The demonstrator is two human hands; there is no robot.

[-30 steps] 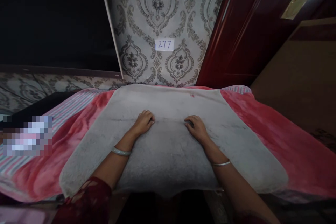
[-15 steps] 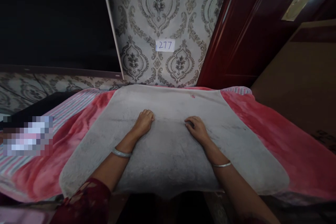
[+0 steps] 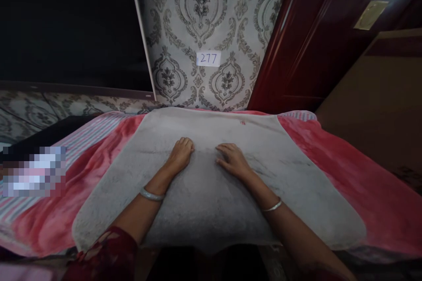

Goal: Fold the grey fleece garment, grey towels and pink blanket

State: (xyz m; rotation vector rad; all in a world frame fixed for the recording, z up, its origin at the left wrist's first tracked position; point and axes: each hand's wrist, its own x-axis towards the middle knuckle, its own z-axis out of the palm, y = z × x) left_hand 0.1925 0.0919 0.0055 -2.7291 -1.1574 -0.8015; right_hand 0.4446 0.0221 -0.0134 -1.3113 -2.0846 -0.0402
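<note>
A grey, soft-looking cloth (image 3: 204,197) with rounded corners lies spread in front of me, a dark crease running across its middle. On the left of that crease rests my left hand (image 3: 182,153), closed, with the fingers curled under; whatever they may hold is hidden. My right hand (image 3: 234,160) lies on the cloth a short gap to the right. Its thumb and fingers are apart, and nothing shows between them. A small red mark (image 3: 243,122) is on the cloth near its far edge.
A pink-red blanket (image 3: 356,175) and a striped cloth (image 3: 95,136) lie under the grey cloth. Behind are a patterned wall with a paper label (image 3: 208,58), a dark screen (image 3: 66,26) and a dark red door (image 3: 296,44). A cardboard box (image 3: 379,96) stands at right.
My right hand has slid left across the cloth, closer to my left hand, and its thumb and fingers have spread slightly. My left hand has stayed in place.
</note>
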